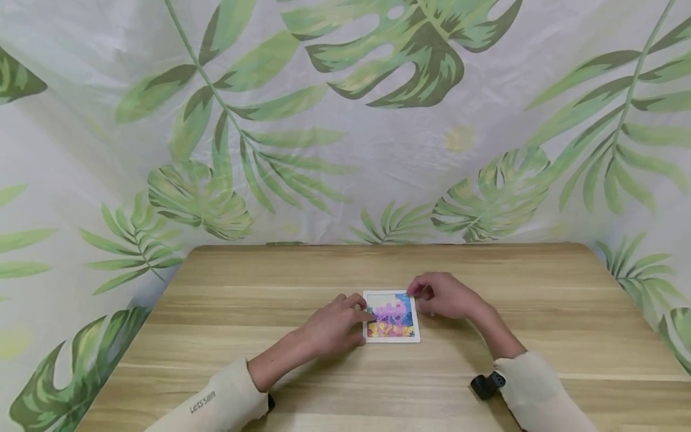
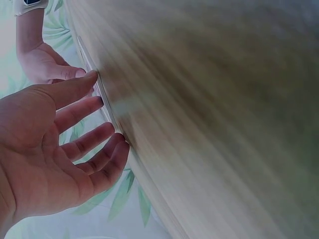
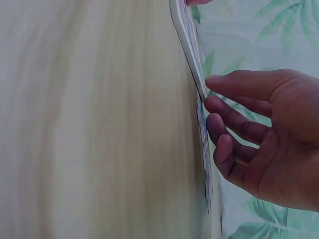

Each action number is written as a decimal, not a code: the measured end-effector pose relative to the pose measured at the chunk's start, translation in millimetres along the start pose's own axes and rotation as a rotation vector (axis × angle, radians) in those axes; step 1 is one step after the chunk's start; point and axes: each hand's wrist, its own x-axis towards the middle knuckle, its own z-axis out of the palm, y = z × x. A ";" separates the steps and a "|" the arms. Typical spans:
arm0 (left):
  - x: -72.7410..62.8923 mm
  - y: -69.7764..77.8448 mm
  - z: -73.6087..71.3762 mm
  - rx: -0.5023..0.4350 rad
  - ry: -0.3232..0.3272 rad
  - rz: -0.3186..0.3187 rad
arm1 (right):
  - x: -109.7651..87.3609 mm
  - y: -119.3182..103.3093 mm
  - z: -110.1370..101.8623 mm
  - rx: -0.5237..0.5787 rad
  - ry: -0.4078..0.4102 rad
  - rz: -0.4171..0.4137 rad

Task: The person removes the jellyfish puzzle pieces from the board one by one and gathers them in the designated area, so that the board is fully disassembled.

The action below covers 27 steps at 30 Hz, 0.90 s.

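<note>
A small square picture board (image 1: 391, 339) with a white border lies flat on the wooden table. Its picture shows pink, blue and yellow shapes, with a pale blank patch at the upper left. My left hand (image 1: 337, 327) rests at the left side, one finger reaching over onto the picture and the thumb by the near left corner. At the far right corner, my right hand (image 1: 445, 295) touches the edge with thumb and fingertips, its fingers loosely bent. The right wrist view shows the board's thin edge (image 3: 187, 47) side-on, right at the thumb tip.
The wooden table (image 1: 259, 270) extends around the board on all sides. Behind it hangs a pale cloth (image 1: 378, 150) printed with green leaves. A black wrist device (image 1: 487, 385) sits by the right sleeve (image 1: 540, 384), close over the table.
</note>
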 end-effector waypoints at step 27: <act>5.7 -0.5 -15.5 -0.085 -0.117 0.018 | 14.1 -10.5 8.0 -0.095 -0.009 0.003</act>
